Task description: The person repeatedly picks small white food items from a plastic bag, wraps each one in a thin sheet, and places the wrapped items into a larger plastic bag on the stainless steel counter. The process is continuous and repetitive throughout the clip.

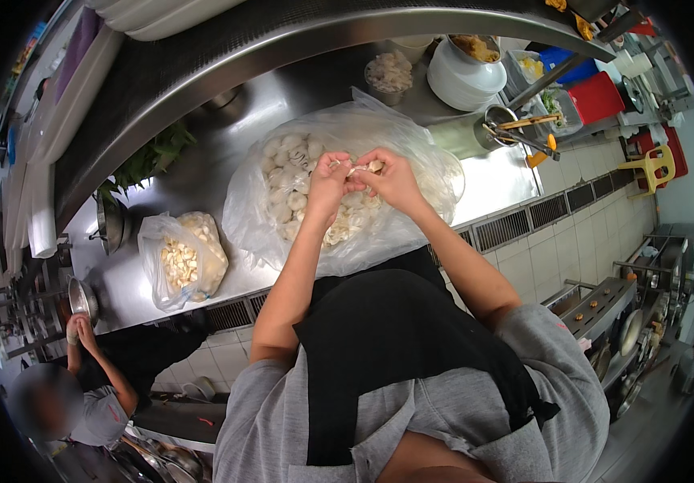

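Note:
My left hand [328, 181] and my right hand [390, 181] meet above a large clear plastic bag [244, 205] spread on the steel counter. Between the fingertips of both is a small pale torn piece [359, 171], perhaps mushroom; the fingers partly cover it. Pale round pieces [283, 199] that look like mushrooms fill the left side of the bag. Thinner, shredded-looking pieces [344, 229] lie nearer me, below my hands. To the left stands a smaller plastic bag [153, 259] holding cream-coloured chunks [179, 261].
A steel shelf edge [298, 36] runs above the counter's back. Behind the bag are a tub of pale food [388, 75] and stacked white plates [461, 78]. A steel container [496, 130] with tongs stands right. At far left, another person's hands [83, 329] are beside a metal bowl [83, 299].

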`<state>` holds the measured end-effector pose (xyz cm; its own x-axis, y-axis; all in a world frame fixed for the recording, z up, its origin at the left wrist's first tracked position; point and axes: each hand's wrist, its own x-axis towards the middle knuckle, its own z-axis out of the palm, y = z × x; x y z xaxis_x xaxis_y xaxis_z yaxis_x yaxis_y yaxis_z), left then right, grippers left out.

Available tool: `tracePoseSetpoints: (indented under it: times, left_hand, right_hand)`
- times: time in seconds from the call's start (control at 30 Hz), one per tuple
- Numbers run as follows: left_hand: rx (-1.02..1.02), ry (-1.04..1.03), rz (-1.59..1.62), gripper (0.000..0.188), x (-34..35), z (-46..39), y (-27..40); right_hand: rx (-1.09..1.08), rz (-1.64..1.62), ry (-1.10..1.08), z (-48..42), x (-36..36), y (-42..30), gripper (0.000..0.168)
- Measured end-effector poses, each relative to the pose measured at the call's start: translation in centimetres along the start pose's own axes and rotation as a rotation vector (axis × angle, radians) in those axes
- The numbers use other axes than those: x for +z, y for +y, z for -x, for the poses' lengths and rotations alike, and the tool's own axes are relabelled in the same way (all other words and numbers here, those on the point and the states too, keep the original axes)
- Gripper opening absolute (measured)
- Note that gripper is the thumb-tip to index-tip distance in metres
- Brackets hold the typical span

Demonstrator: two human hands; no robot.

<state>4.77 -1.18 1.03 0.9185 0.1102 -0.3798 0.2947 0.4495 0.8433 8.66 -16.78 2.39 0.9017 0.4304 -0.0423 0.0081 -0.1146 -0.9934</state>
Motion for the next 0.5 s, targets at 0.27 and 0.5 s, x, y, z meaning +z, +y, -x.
tracePoseSetpoints:
  times: [0.27, 0.5]
  left_hand:
    - [0.07, 0.0, -0.282, 0.015, 0.6, -0.9, -1.0]
    - [-0.084, 0.064, 0.066, 0.013, -1.6, -1.7, -1.2]
  right_hand:
    - [-0.221, 0.349, 0.046, 0.2, -1.2, 2.5, 0.01]
    - [0.105, -0.219, -0.091, 2.1, -1.7, 0.2, 0.017]
